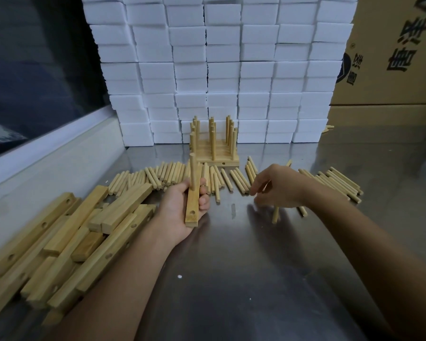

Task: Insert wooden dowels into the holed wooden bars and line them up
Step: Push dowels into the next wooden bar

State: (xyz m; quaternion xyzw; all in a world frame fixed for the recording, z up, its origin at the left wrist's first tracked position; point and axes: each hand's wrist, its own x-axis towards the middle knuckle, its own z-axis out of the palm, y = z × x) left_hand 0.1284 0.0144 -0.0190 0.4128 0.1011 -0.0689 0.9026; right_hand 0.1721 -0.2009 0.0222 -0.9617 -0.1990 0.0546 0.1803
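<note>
My left hand [182,212] grips a holed wooden bar [193,207], end toward me, with one dowel [193,172] standing upright in it and an empty hole near its front end. My right hand [278,187] reaches down over the loose dowels [172,175] spread across the table, fingers curled at a dowel; whether they pinch it is hidden. Finished bars with upright dowels [213,141] stand lined up at the back. A heap of bare holed bars [67,239] lies at the left.
The metal table [231,267] carries everything. A wall of white foam blocks [219,70] rises behind the finished bars. Cardboard boxes [391,57] stand at the back right. A white ledge and dark window [35,82] run along the left.
</note>
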